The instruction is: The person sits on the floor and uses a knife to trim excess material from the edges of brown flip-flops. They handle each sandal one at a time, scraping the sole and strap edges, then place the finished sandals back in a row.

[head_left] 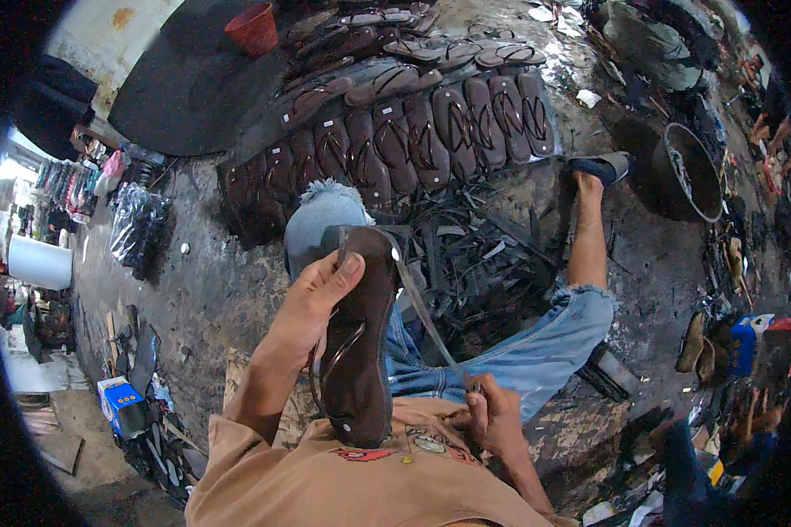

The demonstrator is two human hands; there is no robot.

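My left hand (312,303) grips a dark brown flip-flop sandal (359,360) by its edge, thumb lying over the footbed. The sandal stands lengthwise in front of my chest, with its thong strap facing up. My right hand (497,415) is closed, lower and to the right, on one end of a long thin grey strip (426,321). The strip's far end meets the sandal's upper right edge. Whether it is a thin blade or a band of trimmed material, I cannot tell.
Rows of finished-looking brown sandals (395,149) lie beyond my knees. A heap of dark offcuts (475,263) covers the floor between my legs. At the right stands a dark bucket (690,171); a red pot (253,31) is at the back left. A blue box (121,406) sits left.
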